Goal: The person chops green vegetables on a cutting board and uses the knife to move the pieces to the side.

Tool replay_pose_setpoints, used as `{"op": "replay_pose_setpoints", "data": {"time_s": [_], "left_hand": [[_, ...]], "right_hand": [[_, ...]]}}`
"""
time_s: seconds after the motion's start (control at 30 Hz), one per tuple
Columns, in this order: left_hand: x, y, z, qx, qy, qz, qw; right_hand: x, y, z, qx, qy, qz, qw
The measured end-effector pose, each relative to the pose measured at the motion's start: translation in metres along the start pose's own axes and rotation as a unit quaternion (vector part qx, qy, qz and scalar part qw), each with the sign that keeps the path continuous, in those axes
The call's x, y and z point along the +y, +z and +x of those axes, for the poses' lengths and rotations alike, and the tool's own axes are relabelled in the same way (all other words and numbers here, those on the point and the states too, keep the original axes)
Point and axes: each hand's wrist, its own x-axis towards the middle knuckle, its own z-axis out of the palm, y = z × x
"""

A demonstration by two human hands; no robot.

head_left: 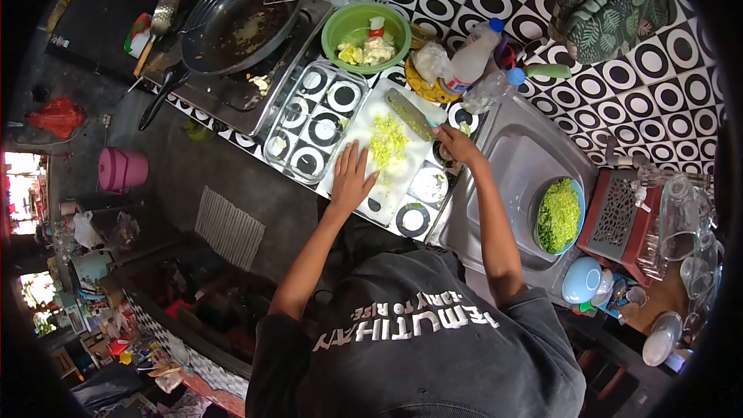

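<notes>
My left hand [352,178] lies flat with fingers spread on the near left edge of a white cutting board [402,176]. Finely chopped yellow-green vegetable [387,142] is heaped on the board just beyond its fingertips. My right hand [458,145] is closed round the handle of a wide-bladed knife [410,114]. The blade rests on or just over the board's far side, with chopped bits sticking to it. A clear rectangular tray [298,164] stands to the left of the board. Behind the board, a green basin [329,40] holds pale vegetable pieces.
A black wok [246,31] with a rack sits on the stove [236,104]. On the right, the sink [507,151] contains a bowl of chopped greens [559,217]. Several bottles, one a blue-capped bottle [474,58], stand behind the board. A red-brown dish rack [615,220] adjoins the sink.
</notes>
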Motion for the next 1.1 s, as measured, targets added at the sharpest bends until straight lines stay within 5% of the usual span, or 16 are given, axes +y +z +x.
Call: {"op": "replay_pose_setpoints", "data": {"time_s": [0.13, 0.27, 0.53, 0.77, 1.1], "left_hand": [[0.004, 0.000, 0.000, 0.007, -0.002, 0.006, 1.000], [0.001, 0.001, -0.001, 0.025, -0.005, -0.016, 1.000], [0.002, 0.000, -0.002, 0.037, -0.045, -0.073, 0.996], [0.005, 0.001, -0.003, 0.069, -0.070, -0.096, 0.990], [-0.001, 0.001, -0.005, 0.065, -0.034, -0.096, 0.993]], "right_hand": [[-0.006, -0.013, 0.018, -0.025, -0.008, -0.114, 0.993], [-0.002, -0.016, 0.038, 0.015, -0.113, -0.109, 0.987], [-0.023, -0.013, 0.029, -0.148, -0.126, -0.138, 0.971], [-0.023, -0.005, -0.020, -0.039, -0.207, -0.194, 0.958], [-0.043, -0.003, -0.073, -0.023, -0.130, -0.166, 0.977]]}}
